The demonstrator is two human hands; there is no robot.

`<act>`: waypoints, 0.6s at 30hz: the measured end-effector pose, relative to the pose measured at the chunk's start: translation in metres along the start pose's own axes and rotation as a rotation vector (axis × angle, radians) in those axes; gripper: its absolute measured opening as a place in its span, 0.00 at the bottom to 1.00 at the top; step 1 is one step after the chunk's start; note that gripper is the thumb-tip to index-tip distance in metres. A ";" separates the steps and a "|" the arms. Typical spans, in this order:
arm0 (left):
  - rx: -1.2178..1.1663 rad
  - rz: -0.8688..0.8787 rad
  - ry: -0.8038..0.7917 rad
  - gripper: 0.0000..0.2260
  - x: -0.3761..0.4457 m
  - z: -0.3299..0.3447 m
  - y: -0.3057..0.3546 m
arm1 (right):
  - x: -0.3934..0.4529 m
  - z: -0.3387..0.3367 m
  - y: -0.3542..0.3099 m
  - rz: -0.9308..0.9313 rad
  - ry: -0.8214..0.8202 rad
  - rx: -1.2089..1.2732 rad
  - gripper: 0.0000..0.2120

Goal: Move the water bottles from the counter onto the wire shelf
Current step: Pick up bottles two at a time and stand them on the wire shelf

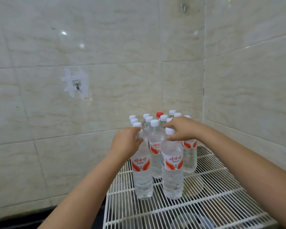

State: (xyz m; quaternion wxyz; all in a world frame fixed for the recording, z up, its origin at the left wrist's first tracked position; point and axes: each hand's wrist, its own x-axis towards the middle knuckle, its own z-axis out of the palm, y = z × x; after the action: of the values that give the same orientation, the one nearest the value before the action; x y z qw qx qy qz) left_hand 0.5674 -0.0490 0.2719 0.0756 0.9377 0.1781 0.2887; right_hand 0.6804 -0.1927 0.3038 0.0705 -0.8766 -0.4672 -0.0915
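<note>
Two clear water bottles with white caps and red-and-white labels stand at the front of a white wire shelf (210, 202). My left hand (127, 142) grips the neck of the left front bottle (142, 176). My right hand (183, 129) holds the neck of the right front bottle (172, 172) just under its cap. Both bottles rest upright on the wires. Behind them stand several more bottles (155, 156) in rows, one with a red cap (159, 114), reaching back to the wall corner.
Beige marble tile walls meet in a corner (203, 96) behind the shelf. A taped hook (77, 84) sits on the left wall. A dark counter edge (56, 215) runs below the shelf at the left. The shelf's front and right wires carry nothing.
</note>
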 end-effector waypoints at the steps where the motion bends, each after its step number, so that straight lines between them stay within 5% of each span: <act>1: -0.003 -0.003 0.008 0.17 0.001 0.001 0.000 | -0.001 -0.002 -0.001 0.001 -0.015 0.035 0.16; 4: -0.065 -0.008 0.044 0.16 0.001 0.007 0.002 | 0.001 0.000 -0.009 -0.010 0.039 0.081 0.17; 6: -0.090 -0.003 0.080 0.15 0.000 0.011 0.003 | 0.005 0.004 -0.016 -0.027 0.075 0.086 0.04; 12: -0.154 0.132 0.193 0.15 0.001 0.021 -0.004 | 0.015 0.005 -0.023 -0.027 0.138 0.118 0.13; 18: -0.271 0.186 0.299 0.13 0.003 0.036 -0.006 | 0.023 0.009 -0.018 -0.027 0.124 0.089 0.12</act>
State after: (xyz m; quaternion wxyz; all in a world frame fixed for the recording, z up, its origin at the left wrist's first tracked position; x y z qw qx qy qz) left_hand 0.5890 -0.0435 0.2423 0.1465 0.8782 0.0595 0.4515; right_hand 0.6792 -0.1626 0.3012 0.1372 -0.8589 -0.4771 -0.1258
